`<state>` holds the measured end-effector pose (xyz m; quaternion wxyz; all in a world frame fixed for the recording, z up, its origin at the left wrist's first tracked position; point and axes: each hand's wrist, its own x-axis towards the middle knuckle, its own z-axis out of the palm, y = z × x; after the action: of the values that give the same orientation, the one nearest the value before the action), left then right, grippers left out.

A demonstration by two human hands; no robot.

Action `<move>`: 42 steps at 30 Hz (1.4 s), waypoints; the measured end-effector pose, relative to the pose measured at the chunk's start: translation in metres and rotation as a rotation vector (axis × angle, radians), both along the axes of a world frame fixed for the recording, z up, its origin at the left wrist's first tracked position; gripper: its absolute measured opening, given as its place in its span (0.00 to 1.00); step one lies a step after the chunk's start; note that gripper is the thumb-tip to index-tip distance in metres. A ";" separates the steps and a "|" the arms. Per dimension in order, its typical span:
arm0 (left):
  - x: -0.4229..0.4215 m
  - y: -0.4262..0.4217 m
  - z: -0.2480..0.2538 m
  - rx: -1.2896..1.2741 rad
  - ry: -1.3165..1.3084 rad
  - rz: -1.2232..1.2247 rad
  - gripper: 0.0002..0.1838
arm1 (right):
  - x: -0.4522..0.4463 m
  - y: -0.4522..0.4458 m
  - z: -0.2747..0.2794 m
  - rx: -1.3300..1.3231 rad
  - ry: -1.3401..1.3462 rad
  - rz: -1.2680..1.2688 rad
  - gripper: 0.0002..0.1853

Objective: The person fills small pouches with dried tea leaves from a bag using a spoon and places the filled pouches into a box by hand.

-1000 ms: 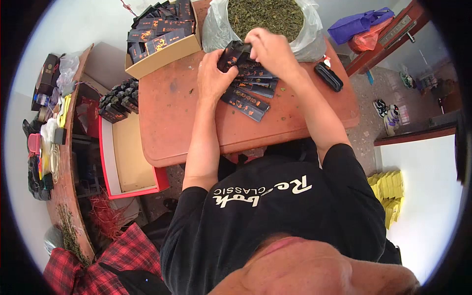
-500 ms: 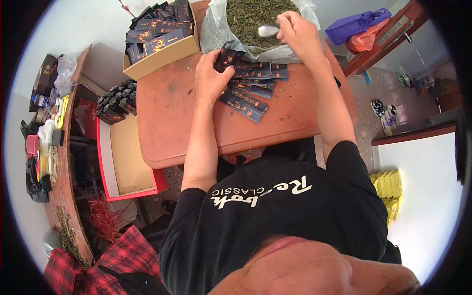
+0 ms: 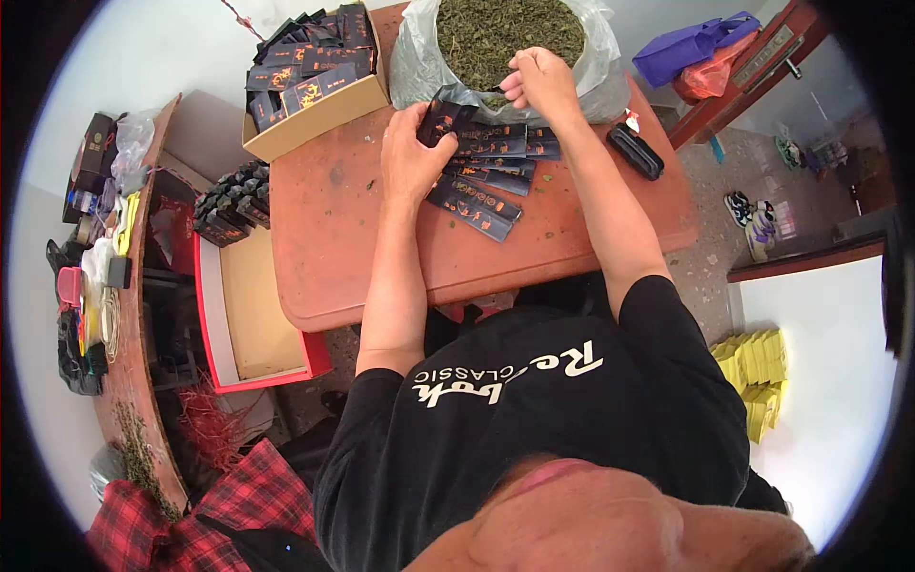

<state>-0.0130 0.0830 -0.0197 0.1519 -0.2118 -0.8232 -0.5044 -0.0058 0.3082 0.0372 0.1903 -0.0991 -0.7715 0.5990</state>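
Observation:
My left hand (image 3: pixel 410 153) is closed around a black packet (image 3: pixel 446 116) with orange print, its upper end raised toward the leaves. More flat black packets (image 3: pixel 477 205) lie fanned out beside that hand on the brown table (image 3: pixel 334 238). My right hand (image 3: pixel 543 84), fingers curled, is over the near edge of a heap of dried green leaves (image 3: pixel 510 33) in a clear plastic bag (image 3: pixel 412 57). The spoon that showed in this hand earlier is hidden now, apart from perhaps a dark tip by the fingers.
A cardboard box (image 3: pixel 319 116) full of black packets stands at the table's back left. A black case (image 3: pixel 635 151) lies at the right. A red-edged box (image 3: pixel 262 305) with dark packets is left of the table. Purple and red bags (image 3: pixel 691 52) are at the back right.
My right hand has moved left and slightly down, toward the raised packet, and the white spoon has gone from view. My left hand stays on the packet. The black case now shows.

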 end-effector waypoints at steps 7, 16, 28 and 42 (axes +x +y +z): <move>0.003 0.000 0.005 -0.010 -0.008 0.013 0.26 | 0.005 0.015 -0.003 -0.174 0.045 -0.017 0.15; 0.002 0.001 0.002 0.003 -0.010 0.002 0.26 | 0.021 0.025 0.006 -0.231 0.118 0.023 0.15; 0.001 0.001 0.003 -0.015 0.004 0.002 0.28 | 0.037 0.000 0.021 -0.240 0.070 0.176 0.16; 0.000 -0.002 0.001 -0.028 0.019 0.010 0.29 | 0.061 -0.059 0.031 0.879 0.375 0.154 0.09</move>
<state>-0.0134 0.0815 -0.0190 0.1593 -0.2143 -0.8298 -0.4900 0.0550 0.2494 0.0686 0.3051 0.1580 -0.9089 0.2363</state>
